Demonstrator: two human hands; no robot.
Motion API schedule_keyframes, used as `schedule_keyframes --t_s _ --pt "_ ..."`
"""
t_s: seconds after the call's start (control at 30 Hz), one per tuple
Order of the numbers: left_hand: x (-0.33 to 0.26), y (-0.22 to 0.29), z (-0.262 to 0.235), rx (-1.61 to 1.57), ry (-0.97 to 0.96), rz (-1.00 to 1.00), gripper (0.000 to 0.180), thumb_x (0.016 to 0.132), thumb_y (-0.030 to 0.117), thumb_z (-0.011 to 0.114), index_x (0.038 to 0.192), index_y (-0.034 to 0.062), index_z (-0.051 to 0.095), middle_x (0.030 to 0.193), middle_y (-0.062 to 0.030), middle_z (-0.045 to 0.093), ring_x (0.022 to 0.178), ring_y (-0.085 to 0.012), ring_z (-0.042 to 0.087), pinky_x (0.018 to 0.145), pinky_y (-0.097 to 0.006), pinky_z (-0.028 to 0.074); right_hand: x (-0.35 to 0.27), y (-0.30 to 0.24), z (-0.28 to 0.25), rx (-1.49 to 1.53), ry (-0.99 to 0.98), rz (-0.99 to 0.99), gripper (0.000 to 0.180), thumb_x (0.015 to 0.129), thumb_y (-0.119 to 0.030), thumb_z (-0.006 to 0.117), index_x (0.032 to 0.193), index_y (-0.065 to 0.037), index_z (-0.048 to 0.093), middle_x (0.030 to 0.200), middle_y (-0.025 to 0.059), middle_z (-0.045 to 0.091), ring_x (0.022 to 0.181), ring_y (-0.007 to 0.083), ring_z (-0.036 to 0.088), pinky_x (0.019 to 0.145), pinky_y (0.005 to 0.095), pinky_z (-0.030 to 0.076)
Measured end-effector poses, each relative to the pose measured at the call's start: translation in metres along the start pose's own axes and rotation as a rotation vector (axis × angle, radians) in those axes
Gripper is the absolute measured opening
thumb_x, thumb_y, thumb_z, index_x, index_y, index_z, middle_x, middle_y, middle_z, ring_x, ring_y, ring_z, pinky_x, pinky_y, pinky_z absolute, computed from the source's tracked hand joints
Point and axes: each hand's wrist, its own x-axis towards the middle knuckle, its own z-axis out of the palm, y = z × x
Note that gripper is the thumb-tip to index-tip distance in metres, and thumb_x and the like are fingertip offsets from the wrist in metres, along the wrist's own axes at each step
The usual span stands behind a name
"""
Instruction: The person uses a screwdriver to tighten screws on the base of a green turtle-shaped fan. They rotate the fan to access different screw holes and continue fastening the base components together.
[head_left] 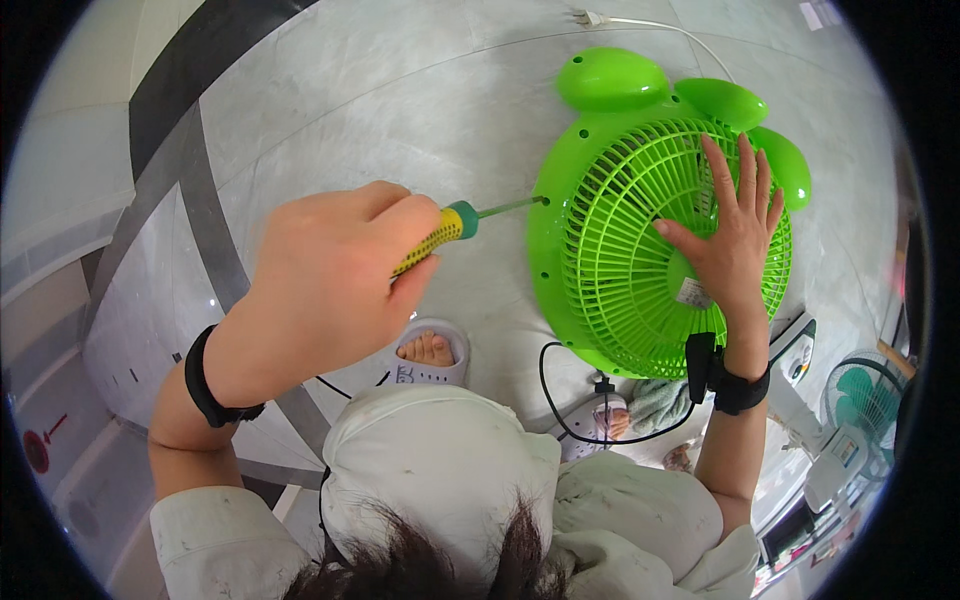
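Note:
A bright green plastic fan housing (552, 290) with a round slatted grille (625, 260) lies on the floor in front of me. My left hand (335, 275) is closed around the yellow and green handle of a screwdriver (456, 224). The screwdriver's thin shaft points right, its tip at a screw hole on the left rim of the housing. Whether the tip sits inside the hole is too small to tell. On the grille's right part rests my right hand (735, 245), fingers spread, holding nothing. A small white label (693, 293) shows on the grille's hub below that palm.
A white plug (590, 18) on a white cord lies beyond the fan. Under my right wrist loops a black cable (548, 385). My clogs (440, 370) stand close to the fan's near edge. A second fan with teal blades (865, 395) is at the right.

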Motion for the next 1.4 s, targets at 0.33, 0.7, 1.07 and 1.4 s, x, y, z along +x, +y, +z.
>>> schedule_keyframes --t_s 0.33,0.7,1.07,1.4 --pt "0.021 0.005 0.021 0.161 -0.061 0.152 0.022 0.059 0.006 0.068 0.077 0.0057 0.056 0.067 -0.0071 0.052 0.055 -0.0249 0.057 0.045 -0.034 0.045 0.002 0.001 0.001 -0.003 0.008 -0.018 0.095 0.064 -0.055 0.078 0.147 -0.03 0.039 0.156 0.0108 0.028 0.143 0.0363 0.024 0.113 0.0613 0.016" --pt "0.071 0.01 0.013 0.204 -0.166 0.178 0.018 0.066 0.009 0.066 0.081 0.0078 0.056 0.076 -0.009 0.055 0.06 -0.0268 0.058 0.05 -0.04 0.046 0.002 -0.001 -0.001 0.007 -0.008 -0.024 0.095 0.066 -0.055 0.077 0.148 -0.03 0.038 0.156 0.0118 0.027 0.143 0.0371 0.024 0.112 0.0622 0.015" --pt "0.063 0.036 0.015 0.106 -0.368 0.221 0.019 0.073 0.004 0.065 0.09 0.004 0.055 0.089 -0.0122 0.06 0.076 -0.0367 0.06 0.064 -0.043 0.05 0.001 0.001 0.001 -0.019 0.031 -0.047 0.093 0.066 -0.058 0.076 0.147 -0.03 0.039 0.154 0.012 0.03 0.142 0.0377 0.026 0.111 0.0625 0.018" --pt "0.052 0.017 -0.006 0.34 -0.293 0.512 0.029 0.076 -0.002 0.061 0.105 0.0 0.059 0.103 -0.0196 0.055 0.066 -0.0238 0.059 0.049 -0.034 0.047 -0.001 0.004 0.003 -0.005 0.052 -0.052 0.091 0.067 -0.063 0.072 0.147 -0.031 0.04 0.153 0.0124 0.032 0.141 0.0383 0.028 0.111 0.0611 0.019"
